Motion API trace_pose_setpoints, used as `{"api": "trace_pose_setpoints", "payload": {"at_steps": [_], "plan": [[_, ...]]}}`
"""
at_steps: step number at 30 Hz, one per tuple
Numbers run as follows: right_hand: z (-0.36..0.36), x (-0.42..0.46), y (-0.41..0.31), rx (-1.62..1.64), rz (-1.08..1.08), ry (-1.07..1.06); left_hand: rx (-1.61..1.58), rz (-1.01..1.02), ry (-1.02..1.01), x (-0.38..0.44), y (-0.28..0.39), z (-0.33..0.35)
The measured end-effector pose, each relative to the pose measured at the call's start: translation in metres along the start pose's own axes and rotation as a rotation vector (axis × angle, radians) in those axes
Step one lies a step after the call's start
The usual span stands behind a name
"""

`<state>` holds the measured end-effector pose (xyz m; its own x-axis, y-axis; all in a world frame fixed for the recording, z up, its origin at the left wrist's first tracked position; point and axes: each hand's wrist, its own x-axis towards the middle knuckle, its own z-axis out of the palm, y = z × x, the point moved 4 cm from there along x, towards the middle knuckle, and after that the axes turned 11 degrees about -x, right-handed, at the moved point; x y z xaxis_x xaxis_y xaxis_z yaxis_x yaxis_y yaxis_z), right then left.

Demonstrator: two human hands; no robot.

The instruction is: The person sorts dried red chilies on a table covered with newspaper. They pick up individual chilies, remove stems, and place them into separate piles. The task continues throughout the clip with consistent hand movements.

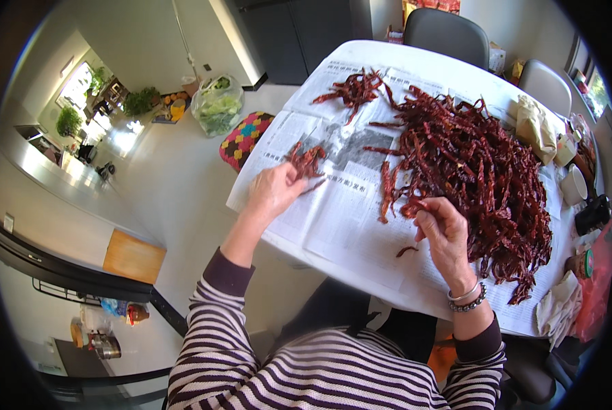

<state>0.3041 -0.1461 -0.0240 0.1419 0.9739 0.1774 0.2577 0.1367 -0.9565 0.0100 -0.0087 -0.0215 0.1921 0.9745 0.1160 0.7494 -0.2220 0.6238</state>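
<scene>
A large heap of dried red chili peppers (480,174) covers the right half of the newspaper sheets (336,225) spread on the white table. My right hand (441,230) pinches a dried chili (413,207) between thumb and fingers at the heap's near left edge. Over at the left, my left hand (275,189) has its fingertips against a small bunch of chilies (307,160); whether it grips one is hidden. Farther back lies another small pile of chilies (354,92). One short, dark chili piece (407,250) rests alone on the paper, left of my right hand.
Along the table's right side stand a brown paper bag (535,128), a white cup (574,185), a green-lidded jar (582,264) and a crumpled cloth (558,307). A crocheted stool cover (246,138) and a bag of leafy vegetables (218,105) are beyond the left edge. Grey chairs (447,36) stand behind.
</scene>
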Motion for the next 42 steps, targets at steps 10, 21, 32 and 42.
{"api": "trace_pose_setpoints", "payload": {"at_steps": [10, 21, 32, 42], "plan": [[0.002, -0.002, 0.000, -0.073, -0.032, -0.049, -0.526, 0.171, -0.032, 0.094, 0.066, 0.006], [-0.003, 0.001, -0.010, 0.232, 0.122, -0.058, -0.533, 0.115, 0.098, 0.182, 0.076, 0.066], [-0.008, 0.006, 0.003, 0.408, 0.197, -0.029, -1.056, 0.085, -0.733, -0.017, 0.148, 0.108], [-0.001, 0.000, -0.004, -0.050, 0.122, -0.017, -1.065, 0.231, -0.566, -0.033, 0.133, 0.097]]}}
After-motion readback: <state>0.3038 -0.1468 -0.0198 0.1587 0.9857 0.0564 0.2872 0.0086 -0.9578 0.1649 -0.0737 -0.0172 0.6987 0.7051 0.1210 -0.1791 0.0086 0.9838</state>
